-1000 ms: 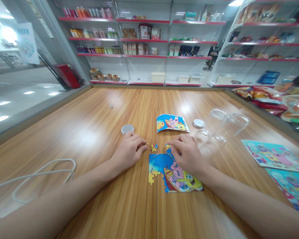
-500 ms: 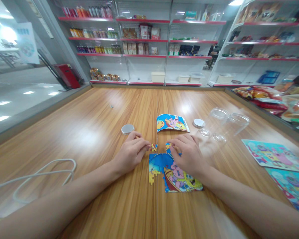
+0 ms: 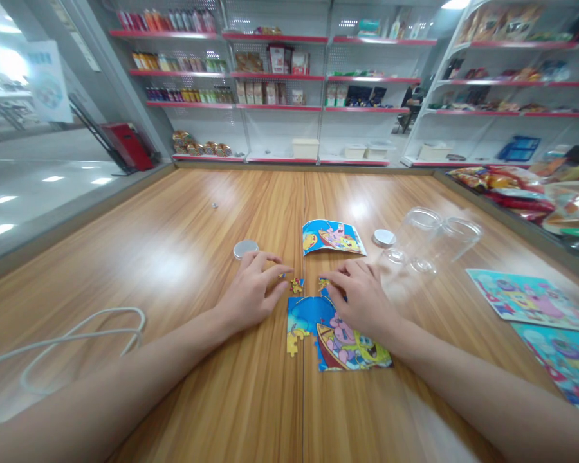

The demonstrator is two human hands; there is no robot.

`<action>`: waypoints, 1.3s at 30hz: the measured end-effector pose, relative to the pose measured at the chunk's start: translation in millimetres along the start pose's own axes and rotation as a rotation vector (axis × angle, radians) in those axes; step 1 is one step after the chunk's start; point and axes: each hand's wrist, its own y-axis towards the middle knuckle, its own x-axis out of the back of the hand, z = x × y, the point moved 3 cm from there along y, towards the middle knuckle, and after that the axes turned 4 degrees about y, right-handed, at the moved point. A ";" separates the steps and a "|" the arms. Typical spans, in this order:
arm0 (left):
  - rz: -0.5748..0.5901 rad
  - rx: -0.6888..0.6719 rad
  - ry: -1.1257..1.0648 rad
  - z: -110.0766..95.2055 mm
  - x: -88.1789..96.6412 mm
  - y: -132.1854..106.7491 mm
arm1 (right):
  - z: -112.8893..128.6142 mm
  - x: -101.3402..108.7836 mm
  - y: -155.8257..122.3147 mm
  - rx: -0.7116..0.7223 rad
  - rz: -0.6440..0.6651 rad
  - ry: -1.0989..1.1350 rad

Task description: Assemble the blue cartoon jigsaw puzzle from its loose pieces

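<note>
A partly assembled cartoon jigsaw puzzle [image 3: 313, 315] lies on the table, with a gap along its lower left part. My left hand [image 3: 251, 289] is at its upper left, thumb and forefinger apart. Beside those fingertips lies a loose yellow-and-blue puzzle piece [image 3: 296, 285]; another small piece shows partly under the forefinger. My right hand [image 3: 364, 299] covers the puzzle's upper right part, its thumb and forefinger closed at a small puzzle piece [image 3: 323, 283] above the top edge. The fingers partly hide that piece.
A curved picture card [image 3: 334, 238] stands behind the puzzle. Round metal lids [image 3: 246, 249] lie either side, with clear plastic jars [image 3: 419, 235] at right. Two cartoon sheets [image 3: 531, 299] lie far right, a white cable [image 3: 87, 331] at left. Shelves line the back.
My left thumb and forefinger have parted and drawn back from the loose yellow-and-blue piece, which stays on the table. My right hand has hardly moved.
</note>
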 end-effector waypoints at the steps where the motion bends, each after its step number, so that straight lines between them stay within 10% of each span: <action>1: 0.021 -0.011 0.006 -0.4 -0.5 0.5 | 0.4 0.0 0.3 -0.004 0.005 -0.002; 15: 0.067 -0.054 -0.054 2.5 -6.9 2.5 | 2.6 1.6 1.7 -0.005 0.021 -0.008; 24: 0.008 -0.115 -0.058 3.3 -7.1 1.2 | 23.3 -1.5 -1.7 0.356 0.229 0.026; 39: 0.035 -0.119 -0.038 -2.1 -3.7 1.0 | 15.5 -4.7 6.4 0.329 0.082 0.054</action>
